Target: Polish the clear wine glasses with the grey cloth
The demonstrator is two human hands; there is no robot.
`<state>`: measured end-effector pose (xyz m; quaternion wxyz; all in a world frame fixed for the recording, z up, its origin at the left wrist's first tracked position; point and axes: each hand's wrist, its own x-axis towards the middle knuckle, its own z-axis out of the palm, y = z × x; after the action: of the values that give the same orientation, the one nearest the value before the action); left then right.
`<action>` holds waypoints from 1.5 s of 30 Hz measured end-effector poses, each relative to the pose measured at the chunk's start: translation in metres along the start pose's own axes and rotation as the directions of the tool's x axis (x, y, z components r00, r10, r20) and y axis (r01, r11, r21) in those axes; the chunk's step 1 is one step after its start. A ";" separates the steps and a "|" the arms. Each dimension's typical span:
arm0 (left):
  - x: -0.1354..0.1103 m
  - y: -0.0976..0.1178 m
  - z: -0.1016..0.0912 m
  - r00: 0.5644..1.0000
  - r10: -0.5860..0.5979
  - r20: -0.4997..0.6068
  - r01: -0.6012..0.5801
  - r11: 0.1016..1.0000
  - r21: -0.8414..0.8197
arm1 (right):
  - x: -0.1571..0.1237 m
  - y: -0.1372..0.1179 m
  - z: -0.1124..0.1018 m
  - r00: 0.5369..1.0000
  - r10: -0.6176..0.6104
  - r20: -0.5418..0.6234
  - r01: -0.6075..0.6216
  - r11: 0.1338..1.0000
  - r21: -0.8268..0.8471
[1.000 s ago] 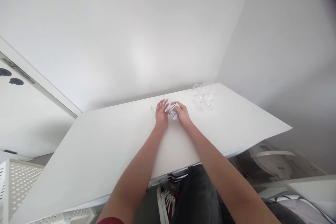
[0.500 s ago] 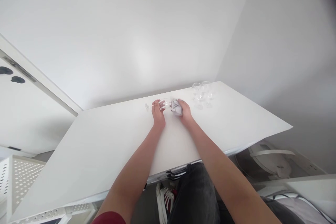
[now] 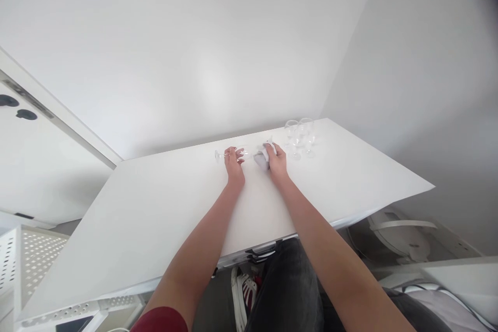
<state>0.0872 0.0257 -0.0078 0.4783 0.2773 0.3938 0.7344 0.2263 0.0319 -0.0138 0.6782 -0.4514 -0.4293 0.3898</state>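
My left hand [image 3: 234,163] is wrapped round a clear stemmed wine glass [image 3: 246,152], held sideways with its foot to the left and its bowl opening to the right. Bunched in my right hand [image 3: 277,158] is a pale grey-white cloth [image 3: 263,160], a short gap to the right of the glass's rim. Beyond my right hand, several more clear wine glasses [image 3: 306,137] stand upright, close together near the back edge of the white table [image 3: 163,207].
A white wall [image 3: 202,52] rises behind the table. At the lower left are white perforated baskets [image 3: 39,259], with a door [image 3: 42,166] above. A white fan-like round object [image 3: 404,236] sits below the table's right side.
My right hand has drawn the cloth slightly right, away from the glass's rim, and the cloth has changed shape in my fingers. My left hand stays nearly still with the glass.
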 end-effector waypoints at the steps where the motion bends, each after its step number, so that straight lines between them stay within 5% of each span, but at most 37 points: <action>1: 0.000 0.000 0.000 1.000 0.002 0.005 -0.002 1.000 0.006 | -0.001 0.000 0.000 0.999 0.034 -0.007 -0.034 0.999 -0.014; 9: 0.002 -0.003 -0.002 1.000 -0.001 -0.020 0.001 1.000 0.016 | 0.001 -0.002 0.009 0.962 0.226 0.152 -0.264 0.912 0.314; 18: 0.001 -0.001 -0.003 0.999 0.022 -0.035 -0.020 0.999 0.036 | 0.000 -0.003 0.001 0.994 0.091 0.061 -0.096 0.991 0.092; 24: -0.003 0.002 -0.001 0.996 0.088 -0.019 -0.087 0.993 0.084 | -0.011 -0.012 0.007 0.943 0.015 0.334 -0.026 0.999 0.029; 29: -0.010 0.004 0.002 0.997 0.032 0.069 -0.035 0.998 0.053 | -0.020 -0.018 0.013 0.859 0.148 0.491 -0.265 0.947 0.179; 40: -0.009 0.008 0.004 0.947 0.073 0.313 -0.054 0.996 -0.069 | -0.010 -0.022 0.006 0.886 0.240 0.396 -0.407 0.813 0.417; 43: -0.008 0.009 0.001 0.929 0.086 0.359 -0.077 0.996 -0.040 | -0.012 -0.023 0.007 0.898 0.214 0.384 -0.357 0.865 0.352; 45: -0.009 0.009 0.001 0.931 0.075 0.358 -0.077 0.997 -0.008 | -0.015 -0.026 0.009 0.927 0.114 0.358 -0.207 0.950 0.234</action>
<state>0.0871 0.0155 0.0005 0.5123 0.4227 0.2914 0.6885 0.2171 0.0136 0.0089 0.6141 -0.3156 -0.4443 0.5709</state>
